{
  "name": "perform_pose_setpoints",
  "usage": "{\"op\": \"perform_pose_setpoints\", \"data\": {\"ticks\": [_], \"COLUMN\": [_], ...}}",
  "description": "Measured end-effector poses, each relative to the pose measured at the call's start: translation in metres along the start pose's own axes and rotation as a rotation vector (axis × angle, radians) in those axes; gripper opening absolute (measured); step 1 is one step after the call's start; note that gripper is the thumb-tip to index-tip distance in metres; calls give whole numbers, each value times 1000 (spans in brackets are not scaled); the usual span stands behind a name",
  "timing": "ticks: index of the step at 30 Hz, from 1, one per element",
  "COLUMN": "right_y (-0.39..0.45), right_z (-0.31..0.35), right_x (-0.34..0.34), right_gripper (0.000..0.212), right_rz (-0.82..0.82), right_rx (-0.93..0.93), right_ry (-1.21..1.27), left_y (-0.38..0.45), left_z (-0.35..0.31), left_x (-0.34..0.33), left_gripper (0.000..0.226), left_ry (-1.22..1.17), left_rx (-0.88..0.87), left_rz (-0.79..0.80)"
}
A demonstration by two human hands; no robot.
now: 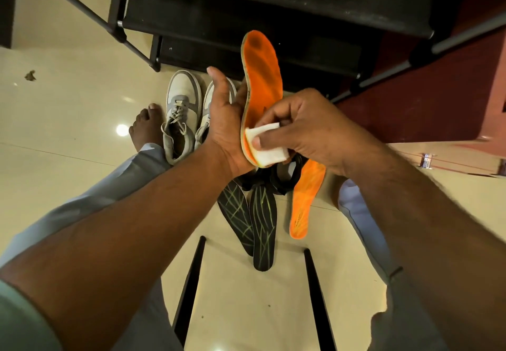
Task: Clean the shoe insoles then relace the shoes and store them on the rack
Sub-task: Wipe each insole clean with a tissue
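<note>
My left hand (224, 120) holds an orange insole (264, 76) upright by its heel end, toe pointing up. My right hand (304, 128) pinches a folded white cloth (267, 145) pressed against the heel part of that insole. A second orange insole (304, 200) lies on the floor below my right hand. Two black insoles with green lines (253, 224) lie side by side on the floor. A pair of white and grey sneakers (182, 112) stands behind my left hand, the right one partly hidden. Dark shoes (284, 178) sit under my hands, mostly covered.
The black shoe rack (246, 16) with metal poles rises just ahead. My bare foot (146, 128) rests left of the sneakers. Black stool legs (191, 282) frame the cream tiled floor near me. A dark red wall (427, 98) is at right.
</note>
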State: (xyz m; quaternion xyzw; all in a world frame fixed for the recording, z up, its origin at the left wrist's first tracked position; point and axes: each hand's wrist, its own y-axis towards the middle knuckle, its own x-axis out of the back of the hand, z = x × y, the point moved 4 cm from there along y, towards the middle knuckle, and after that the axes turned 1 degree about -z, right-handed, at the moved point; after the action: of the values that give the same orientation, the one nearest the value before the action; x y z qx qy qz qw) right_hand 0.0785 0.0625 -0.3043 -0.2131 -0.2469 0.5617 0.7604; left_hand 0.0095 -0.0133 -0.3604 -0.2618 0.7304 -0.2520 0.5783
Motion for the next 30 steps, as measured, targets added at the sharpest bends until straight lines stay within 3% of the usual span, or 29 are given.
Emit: {"op": "perform_pose_setpoints", "data": {"ticks": [3, 7, 11, 13, 17, 19, 22, 25, 27, 30], "right_y": [3, -2, 3, 2, -2, 1, 4, 1, -1, 3], "right_z": [-1, 9, -1, 0, 8, 2, -2, 6, 8, -1], "right_x": [5, -5, 6, 3, -2, 4, 7, -1, 0, 6], "right_gripper": [10, 12, 9, 9, 14, 13, 14, 17, 16, 13], "right_rz": [-117, 34, -80, -82, 121, 69, -154, -43, 90, -38], "right_rx": [58, 115, 127, 158, 150, 129, 177, 216, 174, 145], "right_ry": [-209, -68, -358, -311, -135, -269, -340, -106, -96, -298], "left_y": [-1, -1, 0, 1, 0, 0, 0, -1, -1, -1], "left_z": [3, 3, 2, 3, 1, 2, 5, 4, 2, 2], "left_x": [-1, -1, 1, 1, 2, 2, -1, -2, 1, 0], "left_gripper": [100, 98, 102, 102, 102, 101, 101, 102, 102, 96], "left_ry": [55, -25, 40, 31, -29, -8, 20, -26, -32, 8], "left_rx": [15, 34, 29, 22, 29, 36, 7, 11, 20, 0], "left_rz": [-30, -23, -34, -32, -3, -4, -6, -6, -14, -44]}}
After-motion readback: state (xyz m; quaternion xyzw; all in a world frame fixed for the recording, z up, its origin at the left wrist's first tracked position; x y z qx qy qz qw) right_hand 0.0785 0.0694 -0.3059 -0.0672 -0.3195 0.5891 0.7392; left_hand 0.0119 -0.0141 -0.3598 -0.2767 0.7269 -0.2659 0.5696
